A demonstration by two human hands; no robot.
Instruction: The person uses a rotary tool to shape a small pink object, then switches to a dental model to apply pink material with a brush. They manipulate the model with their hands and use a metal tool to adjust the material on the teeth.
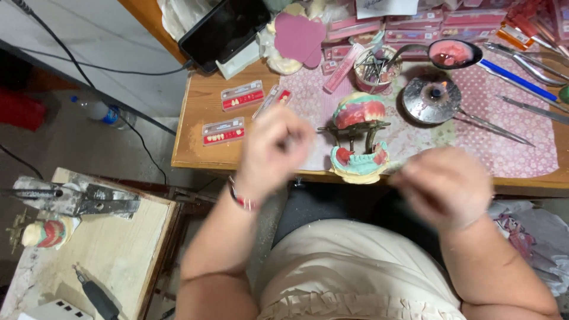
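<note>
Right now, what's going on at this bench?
A person sits at a wooden table with both hands raised and motion-blurred in front of a metal articulator holding pink-and-green denture models. The left hand is curled as if pinching something small, but the blur hides what. The right hand hovers near the lower model; its grip is unclear too. Red cards of artificial teeth lie to the left, and a round metal burner and long metal instruments sit to the right.

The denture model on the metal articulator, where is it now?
In the head view, the denture model stands at the wooden table's front edge, between the left hand and right hand.
</note>
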